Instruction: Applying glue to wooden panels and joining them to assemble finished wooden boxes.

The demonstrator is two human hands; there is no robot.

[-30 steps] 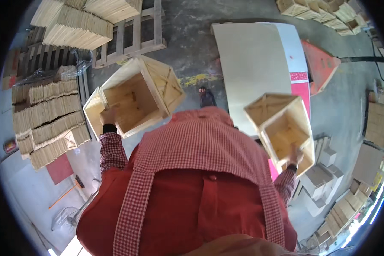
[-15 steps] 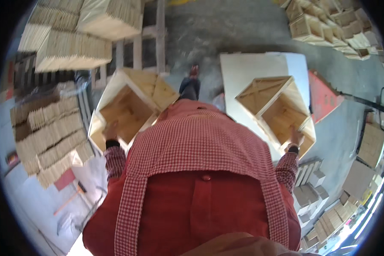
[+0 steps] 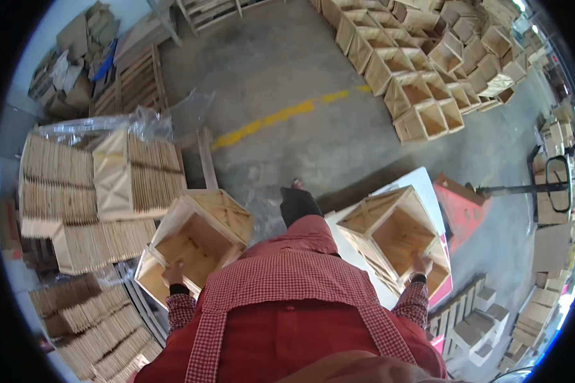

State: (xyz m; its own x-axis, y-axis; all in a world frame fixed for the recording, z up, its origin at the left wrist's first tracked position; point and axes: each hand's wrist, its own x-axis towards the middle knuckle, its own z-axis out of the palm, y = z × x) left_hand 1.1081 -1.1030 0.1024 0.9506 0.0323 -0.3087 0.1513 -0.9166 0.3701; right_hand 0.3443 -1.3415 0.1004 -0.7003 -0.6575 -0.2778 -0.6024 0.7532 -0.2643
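Note:
A wooden box [image 3: 218, 214] with an open compartment hangs at my left side. My left hand [image 3: 174, 274] is closed over its near divider or edge, the wrist ringed by a dark band. On my right is a similar wooden box [image 3: 370, 214], its braced panel facing forward and its inside showing. My right hand [image 3: 421, 263] grips the near edge of that box. Both boxes are tilted outward beside my checked apron [image 3: 287, 281]. My fingertips are partly hidden inside the boxes.
Stacks of wooden panels [image 3: 118, 246] stand on the left beside a pallet. Rows of open wooden boxes [image 3: 418, 121] fill the far right. A white board [image 3: 358, 255] lies under the right box, next to a red pallet jack [image 3: 460, 207]. A yellow line [image 3: 268, 121] crosses the concrete floor.
I have walked forward with both boxes. The panel stacks on the left have slid nearer, and the rows of boxes at the far right show more fully.

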